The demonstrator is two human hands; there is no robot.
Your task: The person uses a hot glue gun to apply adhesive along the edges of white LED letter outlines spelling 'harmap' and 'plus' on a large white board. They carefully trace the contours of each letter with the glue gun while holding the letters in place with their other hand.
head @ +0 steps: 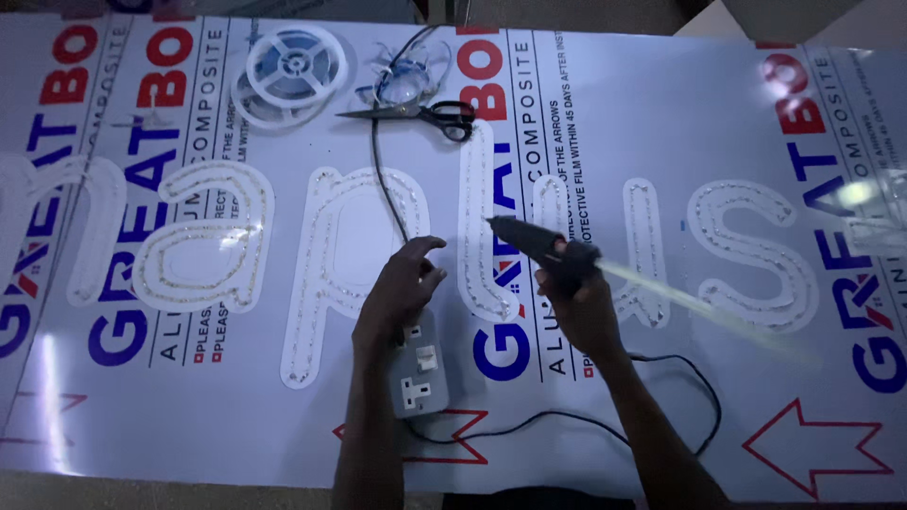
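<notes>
My right hand (pixel 578 300) grips a black glue gun (pixel 540 242) with its nozzle pointing left, a pale glue stick (pixel 690 304) trailing from its back to the right. My left hand (pixel 402 288) rests with spread fingers on the top of a grey socket extension box (pixel 419 366) lying on the sheet. Both hands hover over a large white printed panel (pixel 605 142) that carries raised translucent letter shapes (pixel 345 269) lined with small lights.
Black-handled scissors (pixel 416 113) lie at the top centre beside a tangle of clear strip (pixel 404 77). A white reel of strip (pixel 293 68) sits to their left. A black cable (pixel 383 175) runs up from the box, and another (pixel 699 397) loops lower right.
</notes>
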